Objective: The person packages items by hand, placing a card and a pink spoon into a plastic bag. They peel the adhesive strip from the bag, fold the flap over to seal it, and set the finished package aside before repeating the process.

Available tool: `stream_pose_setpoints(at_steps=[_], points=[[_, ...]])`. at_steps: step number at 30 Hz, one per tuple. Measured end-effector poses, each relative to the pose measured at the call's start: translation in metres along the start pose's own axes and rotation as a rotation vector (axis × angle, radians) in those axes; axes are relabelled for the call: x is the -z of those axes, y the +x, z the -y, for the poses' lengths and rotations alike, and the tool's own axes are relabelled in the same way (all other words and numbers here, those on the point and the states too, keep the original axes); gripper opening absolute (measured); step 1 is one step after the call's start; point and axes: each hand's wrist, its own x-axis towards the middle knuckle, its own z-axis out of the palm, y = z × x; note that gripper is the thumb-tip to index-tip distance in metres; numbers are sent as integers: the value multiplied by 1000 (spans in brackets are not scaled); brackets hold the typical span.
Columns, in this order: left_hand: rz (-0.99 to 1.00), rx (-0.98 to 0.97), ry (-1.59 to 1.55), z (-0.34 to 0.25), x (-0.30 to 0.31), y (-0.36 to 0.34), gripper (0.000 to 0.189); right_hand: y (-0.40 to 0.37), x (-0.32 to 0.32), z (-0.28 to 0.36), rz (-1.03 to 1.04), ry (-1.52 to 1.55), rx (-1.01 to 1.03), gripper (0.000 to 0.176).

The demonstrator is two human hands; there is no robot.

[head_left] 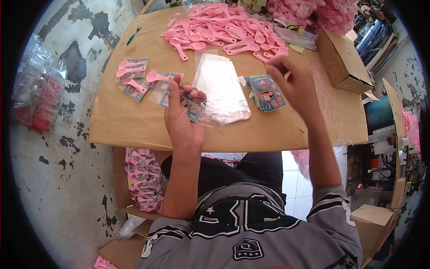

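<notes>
My left hand [186, 116] is closed around a clear plastic bag with a blue printed card [195, 110] inside, palm turned up. My right hand [291, 83] is raised at the right end of the spoon pile, slightly blurred, its fingers pinched on a pink measuring spoon [281, 52]. Below that hand lies a stack of blue printed cards [268, 94]. Between my hands is a stack of clear plastic bags [221, 89]. Just beyond my left hand, a pink spoon [156, 77] rests on a bagged card. More spoons with cards [131, 68] lie further left.
A large heap of pink spoons [215, 27] covers the back of the brown-covered table [134, 130]. An open cardboard box [345, 62] stands at the right edge. Beneath the table on the left, a box holds many packed spoons [144, 179]. A pen [133, 36] lies at back left.
</notes>
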Motion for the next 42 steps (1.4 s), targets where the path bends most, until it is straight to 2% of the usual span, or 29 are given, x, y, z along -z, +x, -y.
stream_pose_setpoints(at_steps=[2, 5, 11, 14, 17, 22, 26, 31, 34, 37, 38, 42], points=[[16, 4, 15, 2, -7, -5, 32, 29, -6, -43, 84, -94, -8, 15], [55, 26, 38, 13, -17, -17, 35, 57, -32, -87, 151, -527, -13, 21], [59, -11, 132, 8, -14, -24, 39, 78, -61, -120, 152, -445, 173, 26], [52, -24, 150, 6, -13, -22, 39, 83, -60, -117, 188, -430, 165, 26], [51, -54, 155, 5, -13, -17, 38, 82, -44, -122, 182, -500, 296, 25], [47, -209, 91, -4, 0, 0, 37, 39, 19, -21, -184, -230, 216, 18], [65, -316, 20, -10, 6, 13, 36, -32, 24, 9, -160, 308, -196, 14], [94, -317, 59, -8, 2, 11, 38, -96, -19, 12, -133, 765, -474, 15], [99, -241, 89, 6, -5, 2, 41, -99, -42, 27, -120, 933, -518, 16], [101, -179, 115, 18, -11, -4, 44, -93, -49, 42, -22, 1060, -525, 16], [90, -153, 119, 20, -13, -5, 45, -93, -49, 43, 37, 1079, -495, 15], [92, 16, 77, 27, -14, -14, 48, -94, -62, 40, 42, 1002, -425, 23]])
